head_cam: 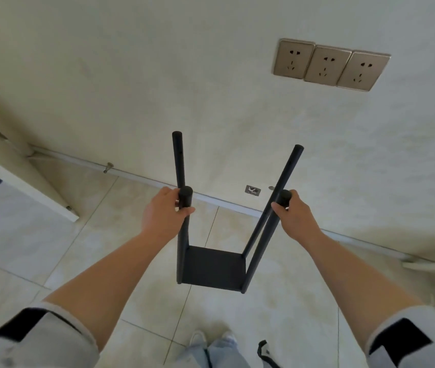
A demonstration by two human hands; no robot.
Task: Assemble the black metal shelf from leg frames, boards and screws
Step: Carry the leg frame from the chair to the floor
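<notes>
Over the tiled floor (52, 235) by the wall, left hand (162, 211) and right hand (294, 216) each grip a near leg top of the black shelf (212, 266), bottom board fitted, upper boards seemingly next, needing legs held parallel.

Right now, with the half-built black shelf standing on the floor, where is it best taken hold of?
Probably the tops of the two near legs, from above, one per side. The shelf stands upright with one board fixed low, so its weight hangs below. The left hand and right hand already grip there.
</notes>
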